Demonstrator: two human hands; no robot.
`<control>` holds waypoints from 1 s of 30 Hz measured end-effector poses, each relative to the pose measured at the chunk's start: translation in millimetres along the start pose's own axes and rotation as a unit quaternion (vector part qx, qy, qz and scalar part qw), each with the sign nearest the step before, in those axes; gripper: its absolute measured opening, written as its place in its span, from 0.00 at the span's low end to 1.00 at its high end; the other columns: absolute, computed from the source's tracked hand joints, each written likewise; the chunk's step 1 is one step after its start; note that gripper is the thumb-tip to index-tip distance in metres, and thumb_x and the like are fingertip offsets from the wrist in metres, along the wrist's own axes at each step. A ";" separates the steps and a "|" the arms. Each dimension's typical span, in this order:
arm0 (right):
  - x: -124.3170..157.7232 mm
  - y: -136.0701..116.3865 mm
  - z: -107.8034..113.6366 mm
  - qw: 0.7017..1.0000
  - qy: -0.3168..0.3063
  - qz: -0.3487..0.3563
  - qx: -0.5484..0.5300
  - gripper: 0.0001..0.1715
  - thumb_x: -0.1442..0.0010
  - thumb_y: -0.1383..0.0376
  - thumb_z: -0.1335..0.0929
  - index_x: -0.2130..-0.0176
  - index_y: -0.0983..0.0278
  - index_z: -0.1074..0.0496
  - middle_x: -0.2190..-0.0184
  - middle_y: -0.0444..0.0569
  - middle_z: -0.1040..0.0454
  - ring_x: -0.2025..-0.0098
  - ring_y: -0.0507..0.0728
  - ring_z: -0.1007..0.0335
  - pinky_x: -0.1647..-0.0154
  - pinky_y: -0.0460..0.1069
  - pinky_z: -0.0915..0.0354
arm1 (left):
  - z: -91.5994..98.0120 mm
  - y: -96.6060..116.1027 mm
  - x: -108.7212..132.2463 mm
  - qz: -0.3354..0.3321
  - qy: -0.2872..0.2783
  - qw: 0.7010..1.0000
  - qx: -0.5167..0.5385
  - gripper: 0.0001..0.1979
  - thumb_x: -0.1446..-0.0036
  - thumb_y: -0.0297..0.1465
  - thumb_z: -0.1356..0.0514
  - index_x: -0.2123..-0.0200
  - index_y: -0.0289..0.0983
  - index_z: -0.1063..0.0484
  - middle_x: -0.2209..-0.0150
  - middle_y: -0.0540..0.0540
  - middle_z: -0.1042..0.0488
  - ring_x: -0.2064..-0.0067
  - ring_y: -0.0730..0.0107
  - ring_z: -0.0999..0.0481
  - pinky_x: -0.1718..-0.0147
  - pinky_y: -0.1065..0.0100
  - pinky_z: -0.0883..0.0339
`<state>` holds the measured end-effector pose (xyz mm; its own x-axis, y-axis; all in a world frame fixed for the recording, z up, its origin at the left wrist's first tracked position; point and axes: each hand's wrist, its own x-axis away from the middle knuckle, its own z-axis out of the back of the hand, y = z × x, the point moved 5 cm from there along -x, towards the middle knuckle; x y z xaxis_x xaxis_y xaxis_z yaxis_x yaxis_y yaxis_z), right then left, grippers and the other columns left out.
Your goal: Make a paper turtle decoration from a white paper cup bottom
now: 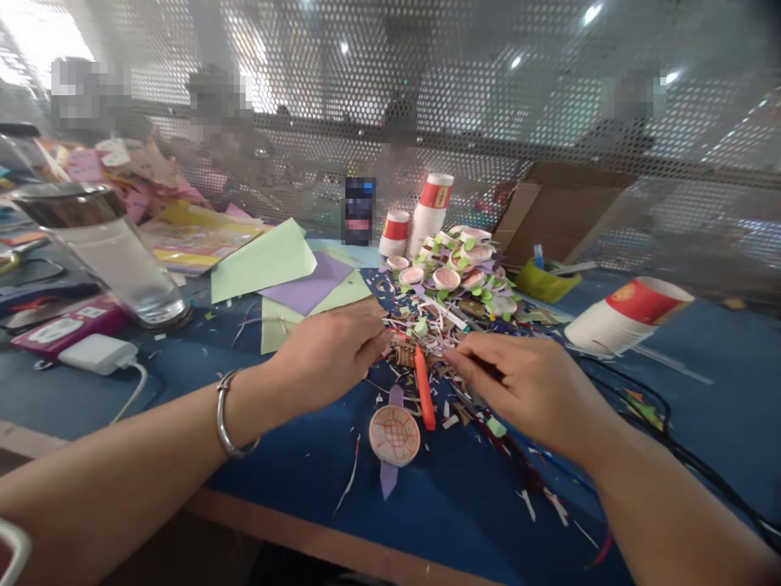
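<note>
My left hand [342, 350] hovers palm down over paper scraps [436, 313], its fingers bent together; anything held there is too small to name. Across from it, my right hand [512, 378] has thumb and forefinger close together at the scraps, and I cannot make out what lies between them. An orange marker [425, 389] lies between the hands. Nearer me is a round white disc [394, 435] with orange lines drawn on it and purple paper points [389, 480] at top and bottom. Behind the scraps sits a pile of similar discs [447, 278] with green and purple paper bits.
Paper cups [436, 203] stand stacked behind the pile; another cup stack [628, 316] leans at right near black cables [665, 443]. Green paper [262, 264], purple paper [308, 282], a glass bottle [113, 256] and a white charger [99, 353] are at left. A phone [359, 212] stands behind.
</note>
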<state>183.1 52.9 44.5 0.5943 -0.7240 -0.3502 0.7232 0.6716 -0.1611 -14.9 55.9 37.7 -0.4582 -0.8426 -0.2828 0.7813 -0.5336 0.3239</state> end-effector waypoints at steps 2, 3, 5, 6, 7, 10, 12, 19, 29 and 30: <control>0.1 0.8 1.7 1.000 0.014 -0.005 0.006 0.24 0.29 0.54 0.41 0.71 0.61 0.30 0.79 0.44 0.31 0.76 0.52 0.34 0.73 0.48 0.44 | 7.1 3.7 -3.0 -0.008 0.012 1.000 -0.008 0.16 0.32 0.32 0.50 0.73 0.36 0.33 0.71 0.47 0.29 0.70 0.71 0.33 0.71 0.67 0.45; -0.1 0.8 1.8 1.000 0.016 -0.007 0.008 0.24 0.29 0.53 0.41 0.72 0.61 0.31 0.80 0.43 0.32 0.77 0.52 0.35 0.74 0.48 0.45 | 10.3 5.6 -5.4 -0.011 0.020 1.000 -0.009 0.16 0.33 0.32 0.50 0.74 0.36 0.32 0.72 0.47 0.29 0.71 0.72 0.33 0.72 0.67 0.46; -0.8 0.6 1.0 1.000 0.008 -0.011 0.009 0.25 0.29 0.52 0.41 0.73 0.62 0.32 0.80 0.43 0.33 0.77 0.52 0.36 0.73 0.48 0.46 | 14.9 6.8 -12.2 -0.001 0.034 0.999 -0.012 0.16 0.33 0.33 0.49 0.74 0.36 0.33 0.73 0.48 0.30 0.73 0.72 0.34 0.74 0.67 0.47; -1.1 0.5 0.8 1.000 0.003 -0.014 0.010 0.26 0.29 0.52 0.41 0.73 0.62 0.32 0.80 0.43 0.33 0.76 0.52 0.36 0.73 0.48 0.46 | 16.0 7.2 -16.4 -0.004 0.039 0.999 -0.012 0.16 0.33 0.33 0.49 0.74 0.36 0.33 0.74 0.48 0.30 0.73 0.72 0.34 0.73 0.67 0.47; -1.3 0.4 0.9 1.000 -0.001 -0.017 0.012 0.26 0.29 0.51 0.41 0.73 0.62 0.32 0.79 0.43 0.33 0.76 0.52 0.35 0.73 0.48 0.46 | 16.4 6.8 -20.8 -0.007 0.043 0.999 -0.012 0.16 0.33 0.33 0.48 0.74 0.36 0.33 0.74 0.48 0.30 0.73 0.72 0.34 0.73 0.66 0.47; -1.4 0.4 2.8 0.999 -0.013 -0.029 0.028 0.25 0.30 0.51 0.40 0.71 0.62 0.30 0.78 0.45 0.30 0.74 0.53 0.34 0.72 0.49 0.46 | 15.6 5.6 -29.4 -0.053 0.084 0.995 -0.003 0.16 0.32 0.31 0.48 0.73 0.36 0.32 0.72 0.47 0.28 0.71 0.71 0.33 0.71 0.67 0.46; -0.9 1.5 4.3 0.998 -0.029 -0.039 0.038 0.23 0.30 0.51 0.39 0.70 0.62 0.29 0.77 0.45 0.28 0.74 0.53 0.33 0.72 0.49 0.46 | 13.2 2.9 -28.2 -0.081 0.120 0.989 0.002 0.18 0.32 0.32 0.48 0.75 0.36 0.33 0.74 0.48 0.30 0.71 0.72 0.34 0.70 0.67 0.45; 19.6 15.0 2.5 0.991 -0.096 -0.078 0.053 0.21 0.32 0.52 0.39 0.66 0.61 0.25 0.77 0.45 0.25 0.75 0.55 0.30 0.73 0.49 0.44 | 8.6 -2.4 -6.5 -0.139 0.180 0.974 0.004 0.22 0.33 0.33 0.46 0.82 0.38 0.43 0.81 0.53 0.43 0.77 0.74 0.45 0.75 0.65 0.52; 68.8 27.5 -18.7 0.965 -0.207 -0.161 -0.025 0.15 0.32 0.54 0.36 0.62 0.60 0.26 0.76 0.44 0.23 0.75 0.55 0.27 0.71 0.51 0.35 | 21.1 -15.2 3.1 -0.087 0.234 0.962 0.110 0.09 0.37 0.30 0.41 0.69 0.36 0.26 0.72 0.49 0.28 0.72 0.75 0.33 0.70 0.69 0.39; 69.0 27.9 -19.2 0.964 -0.206 -0.165 -0.030 0.15 0.32 0.54 0.36 0.62 0.60 0.26 0.75 0.44 0.22 0.74 0.55 0.26 0.70 0.51 0.35 | 23.4 -16.2 4.0 -0.084 0.238 0.960 0.118 0.08 0.37 0.30 0.41 0.69 0.36 0.26 0.71 0.49 0.28 0.71 0.75 0.33 0.70 0.69 0.38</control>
<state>237.5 24.7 -1.9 0.4330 -0.8929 0.1233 0.8827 0.3923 -0.2588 -39.3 59.5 52.4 -0.2806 -0.6441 -0.7116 0.5696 -0.7084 0.4167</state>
